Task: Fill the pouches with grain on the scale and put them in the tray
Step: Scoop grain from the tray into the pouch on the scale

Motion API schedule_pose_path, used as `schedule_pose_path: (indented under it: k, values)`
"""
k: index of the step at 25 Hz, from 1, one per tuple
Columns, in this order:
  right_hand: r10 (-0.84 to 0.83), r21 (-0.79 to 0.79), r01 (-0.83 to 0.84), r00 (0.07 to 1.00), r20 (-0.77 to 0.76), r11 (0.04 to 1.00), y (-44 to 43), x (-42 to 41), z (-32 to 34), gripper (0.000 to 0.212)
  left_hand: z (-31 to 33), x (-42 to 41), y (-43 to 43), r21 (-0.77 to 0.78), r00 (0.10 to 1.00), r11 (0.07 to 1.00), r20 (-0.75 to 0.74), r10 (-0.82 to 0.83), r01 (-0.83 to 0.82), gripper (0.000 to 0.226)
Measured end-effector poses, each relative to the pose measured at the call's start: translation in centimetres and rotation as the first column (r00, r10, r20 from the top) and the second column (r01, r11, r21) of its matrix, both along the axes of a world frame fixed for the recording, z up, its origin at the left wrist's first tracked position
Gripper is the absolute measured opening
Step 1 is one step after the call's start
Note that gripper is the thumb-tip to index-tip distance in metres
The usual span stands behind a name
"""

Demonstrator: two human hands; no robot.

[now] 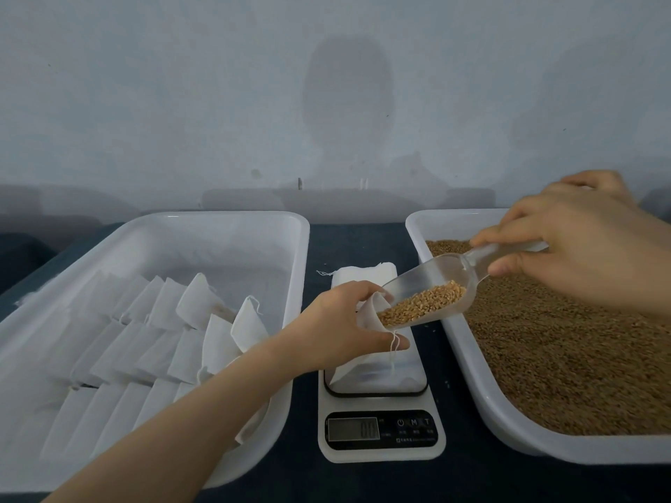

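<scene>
Left hand [341, 321] pinches a white pouch [366, 315] open over the scale [377, 448] at the table's front centre. Right hand [581, 248] grips a clear scoop [435, 277], its grain [425, 303] at the pouch's mouth. The tray [218, 219] by the table's left edge already holds many pouches, so the task seems well underway. Empty ones [363, 275] are stacked behind the scale.

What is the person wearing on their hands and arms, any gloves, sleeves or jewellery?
The left hand and right hand are bare: no gloves, and no rings visible. The left forearm is uncovered to the frame's bottom edge, with no sleeve, watch or bracelet. The right wrist is bare too; the rest of that arm is out of view.
</scene>
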State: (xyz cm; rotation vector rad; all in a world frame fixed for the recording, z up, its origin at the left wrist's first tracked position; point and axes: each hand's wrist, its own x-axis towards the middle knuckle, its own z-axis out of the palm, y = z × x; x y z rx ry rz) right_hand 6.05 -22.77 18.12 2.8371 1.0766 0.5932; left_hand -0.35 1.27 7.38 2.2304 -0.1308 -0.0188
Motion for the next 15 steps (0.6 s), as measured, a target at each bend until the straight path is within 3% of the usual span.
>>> schedule_pose_path:
  k: [15]
  values:
    - [-0.011, -0.193, 0.029, 0.995, 0.095, 0.981, 2.7, -0.8, 3.5, 0.031, 0.4, 0.1, -0.3, -0.030, 0.996, 0.999, 0.082, 0.030, -0.027, 0.046]
